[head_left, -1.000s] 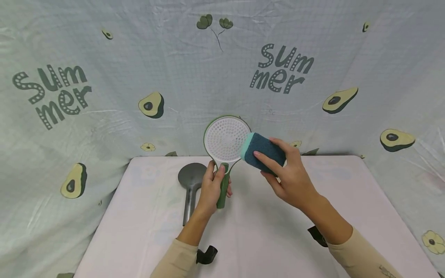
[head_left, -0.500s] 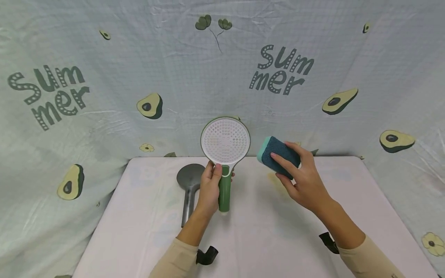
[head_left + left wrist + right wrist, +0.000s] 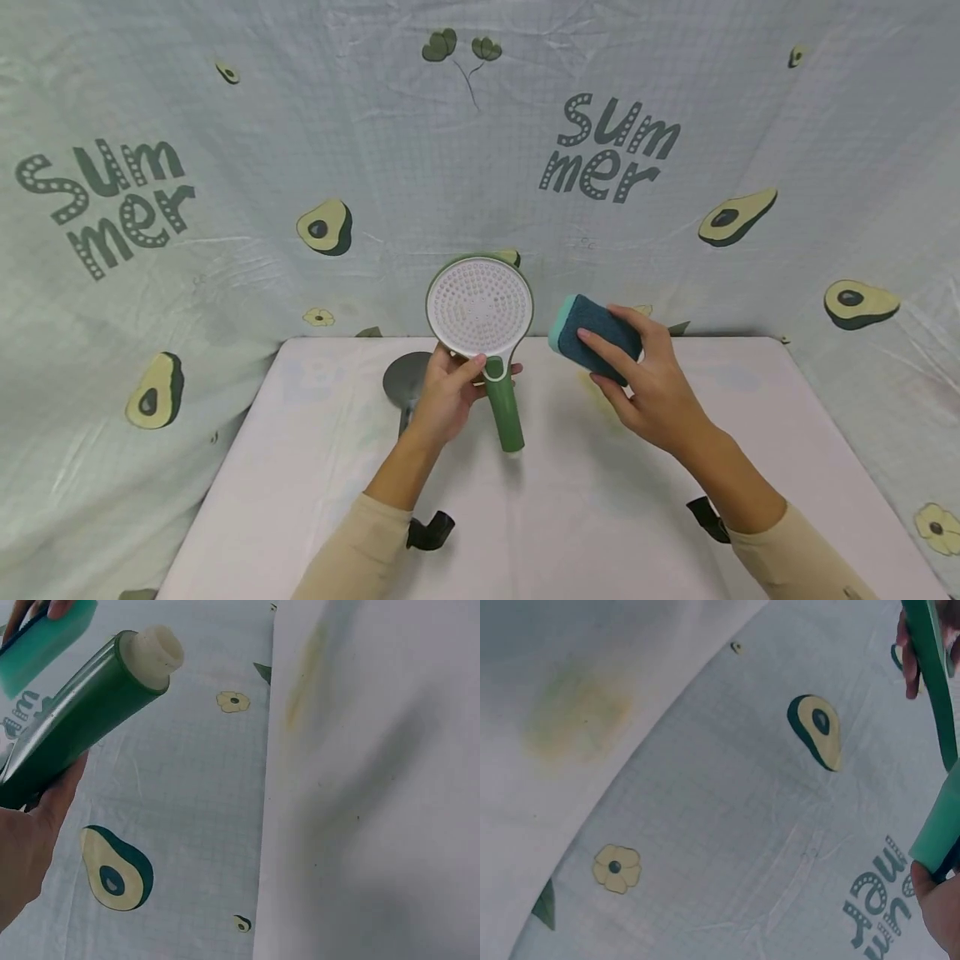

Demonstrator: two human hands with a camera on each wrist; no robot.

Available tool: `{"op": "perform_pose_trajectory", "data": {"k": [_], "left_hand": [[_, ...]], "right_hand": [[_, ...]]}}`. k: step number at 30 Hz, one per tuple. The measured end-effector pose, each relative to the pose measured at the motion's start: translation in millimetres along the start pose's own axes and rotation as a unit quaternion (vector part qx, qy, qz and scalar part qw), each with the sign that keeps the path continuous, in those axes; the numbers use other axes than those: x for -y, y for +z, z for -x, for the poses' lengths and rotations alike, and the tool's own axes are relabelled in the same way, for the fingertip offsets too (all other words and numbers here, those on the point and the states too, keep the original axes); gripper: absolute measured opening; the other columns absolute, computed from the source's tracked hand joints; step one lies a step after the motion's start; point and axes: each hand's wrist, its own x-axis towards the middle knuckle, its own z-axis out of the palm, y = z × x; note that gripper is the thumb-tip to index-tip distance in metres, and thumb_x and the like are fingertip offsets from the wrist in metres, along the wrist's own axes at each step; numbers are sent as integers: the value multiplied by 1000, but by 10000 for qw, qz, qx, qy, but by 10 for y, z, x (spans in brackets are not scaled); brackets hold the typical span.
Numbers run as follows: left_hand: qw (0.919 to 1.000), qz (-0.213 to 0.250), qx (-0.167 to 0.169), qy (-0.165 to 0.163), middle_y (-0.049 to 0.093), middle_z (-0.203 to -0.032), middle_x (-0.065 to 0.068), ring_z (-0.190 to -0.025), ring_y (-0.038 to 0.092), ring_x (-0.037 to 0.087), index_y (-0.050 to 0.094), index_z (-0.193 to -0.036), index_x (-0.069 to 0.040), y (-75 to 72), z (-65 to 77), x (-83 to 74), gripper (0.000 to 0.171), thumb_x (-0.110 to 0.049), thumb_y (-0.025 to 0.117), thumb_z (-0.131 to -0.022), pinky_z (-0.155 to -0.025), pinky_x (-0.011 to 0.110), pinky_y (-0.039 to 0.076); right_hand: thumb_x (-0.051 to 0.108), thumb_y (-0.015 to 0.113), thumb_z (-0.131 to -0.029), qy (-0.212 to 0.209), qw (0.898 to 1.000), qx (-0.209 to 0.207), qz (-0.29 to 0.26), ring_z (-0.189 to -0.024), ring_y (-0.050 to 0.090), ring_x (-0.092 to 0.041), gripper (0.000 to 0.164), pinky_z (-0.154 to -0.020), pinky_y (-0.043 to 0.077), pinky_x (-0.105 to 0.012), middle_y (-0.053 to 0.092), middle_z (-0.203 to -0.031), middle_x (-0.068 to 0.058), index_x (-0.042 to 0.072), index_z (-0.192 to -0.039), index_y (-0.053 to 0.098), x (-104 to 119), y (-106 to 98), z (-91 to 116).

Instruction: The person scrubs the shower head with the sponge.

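A handheld shower head (image 3: 480,307) with a white nozzle face and green handle is held up by my left hand (image 3: 448,392), which grips it at the neck. In the left wrist view its green handle (image 3: 82,712) ends in a pale threaded tip. My right hand (image 3: 656,383) pinches a sponge (image 3: 600,336), dark blue with a lighter teal layer, to the right of the shower head and apart from it. The sponge (image 3: 939,825) shows at the right edge of the right wrist view, thumb on its side.
A second, grey shower head (image 3: 405,382) lies on the white table (image 3: 570,517) behind my left hand, partly hidden by it. A patterned cloth (image 3: 405,167) hangs behind the table. A yellowish stain (image 3: 581,712) marks the tabletop.
The sponge has moved right, off the shower head's edge. The shower head has shifted slightly left and its handle has swung to the right.
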Motion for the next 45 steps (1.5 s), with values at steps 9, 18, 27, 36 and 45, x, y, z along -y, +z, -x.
{"op": "perform_pose_trajectory", "data": {"k": [9,18,27,36,45], "left_hand": [[9992,-205,129,-333,67,-128,7,-100,76,20,32,-155,-6,81,-106,-176,51,1,44,-106,-87,38,63],[9966,-649,-93,-505,70,-117,1,-95,73,10,38,-149,0,199,-196,-346,41,-7,44,-109,-80,27,59],[9908,-1008,494,-755,64,-125,16,-89,75,14,30,-155,-3,193,-320,-528,56,1,50,-102,-76,34,64],[9920,-1068,270,-615,55,-139,29,-92,75,14,32,-157,-3,233,-370,-522,52,-4,47,-107,-77,35,64],[9817,-1690,-667,-570,66,-124,27,-83,75,12,48,-142,4,220,-385,-480,37,-9,51,-107,-68,27,64]], "right_hand": [[32,47,-110,-761,9970,55,164,-132,45,-50,38,-97,45,-63,42,-148,-35,17,-142,62,85,30,-208],[30,46,-110,-979,9949,70,254,-134,45,-48,39,-98,47,-63,43,-149,-33,17,-145,59,95,39,-413],[31,46,-111,-941,9952,278,55,-137,40,-49,38,-103,42,-64,40,-151,-32,18,-145,58,-60,17,-552],[23,63,-104,-753,9939,761,-251,-138,40,-45,43,-106,44,-60,39,-154,-26,24,-147,56,-4,44,-590],[13,75,-93,-1158,9754,1756,-664,-134,46,-38,59,-104,51,-54,41,-151,-23,26,-148,55,254,84,-457]]}}
